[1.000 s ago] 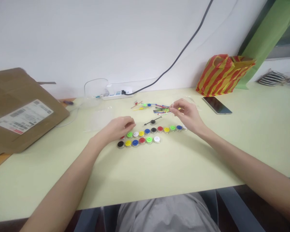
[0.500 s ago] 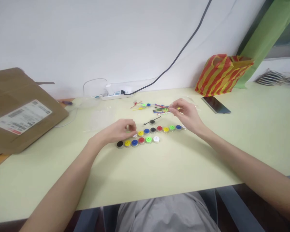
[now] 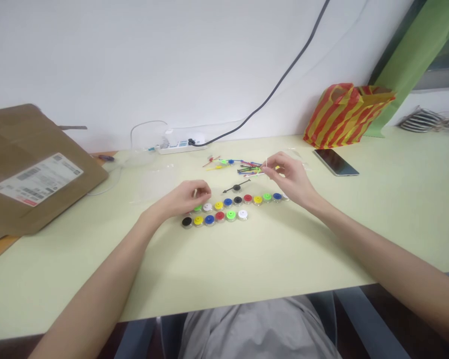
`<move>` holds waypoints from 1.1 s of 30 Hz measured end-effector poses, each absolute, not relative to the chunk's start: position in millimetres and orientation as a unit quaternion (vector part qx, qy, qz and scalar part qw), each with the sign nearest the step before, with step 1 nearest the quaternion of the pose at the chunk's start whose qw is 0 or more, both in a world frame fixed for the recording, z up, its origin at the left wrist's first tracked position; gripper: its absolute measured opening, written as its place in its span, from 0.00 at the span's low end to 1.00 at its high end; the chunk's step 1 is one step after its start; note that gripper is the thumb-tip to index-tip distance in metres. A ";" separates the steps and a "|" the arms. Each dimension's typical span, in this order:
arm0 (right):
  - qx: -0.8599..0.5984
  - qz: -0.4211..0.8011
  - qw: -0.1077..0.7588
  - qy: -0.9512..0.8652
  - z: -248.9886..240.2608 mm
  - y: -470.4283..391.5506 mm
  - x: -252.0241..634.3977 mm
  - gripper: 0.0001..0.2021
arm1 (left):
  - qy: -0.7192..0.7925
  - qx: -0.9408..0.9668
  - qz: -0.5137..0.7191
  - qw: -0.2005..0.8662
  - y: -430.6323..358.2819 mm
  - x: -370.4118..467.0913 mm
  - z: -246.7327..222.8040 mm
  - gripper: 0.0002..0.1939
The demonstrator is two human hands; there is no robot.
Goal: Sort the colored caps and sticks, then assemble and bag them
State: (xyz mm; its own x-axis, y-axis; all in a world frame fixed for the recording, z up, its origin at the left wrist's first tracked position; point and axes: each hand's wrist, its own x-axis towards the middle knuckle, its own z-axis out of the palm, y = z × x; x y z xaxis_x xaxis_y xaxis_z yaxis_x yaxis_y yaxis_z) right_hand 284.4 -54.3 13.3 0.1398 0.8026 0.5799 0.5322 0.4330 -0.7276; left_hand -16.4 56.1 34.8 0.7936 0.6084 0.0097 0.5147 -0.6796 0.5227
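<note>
Above two rows of bright round caps (image 3: 224, 209), the right hand (image 3: 290, 177) pinches a thin pale stick (image 3: 266, 163); the left hand (image 3: 185, 198) curls loosely.

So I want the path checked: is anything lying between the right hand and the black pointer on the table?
Nothing visible does. The right hand hovers just right of the black pointer, with bare table between them.

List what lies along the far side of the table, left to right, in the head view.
Cardboard box → white power strip → loose coloured pointers → phone → red and yellow striped bag.
</note>
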 end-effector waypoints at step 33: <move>-0.520 0.098 0.540 -0.654 17.6 -57.3 279.8 0.11 | 0.247 0.894 0.002 0.373 70.4 -23.2 35.4 0.18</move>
State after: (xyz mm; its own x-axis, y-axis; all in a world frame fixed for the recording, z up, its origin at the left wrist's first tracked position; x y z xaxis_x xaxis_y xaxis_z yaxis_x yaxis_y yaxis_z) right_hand 279.8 -57.3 17.6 0.1245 0.7859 0.6057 0.5745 0.4406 -0.6898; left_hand -23.2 70.4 35.4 0.8784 0.4428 -0.1800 0.4394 -0.6000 0.6685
